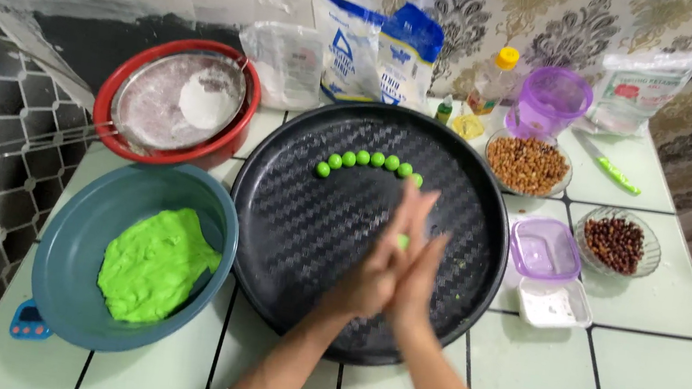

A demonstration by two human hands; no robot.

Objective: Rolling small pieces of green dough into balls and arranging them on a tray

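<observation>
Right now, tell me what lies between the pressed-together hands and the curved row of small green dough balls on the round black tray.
Nothing: in the head view, only bare ribbed tray separates the hands from the green balls.

7 small green dough balls (370, 161) in an arc on 1 round black tray (292, 205), 1 teal bowl (75, 249) of green dough, 1 red bowl (235, 132), 2 glass bowls of nuts (528, 165), 2 hands (394, 266)

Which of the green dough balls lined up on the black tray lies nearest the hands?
The ball at the right end of the arc. It sits just above the fingertips of the pressed-together hands; the other balls curve away leftward.
</observation>
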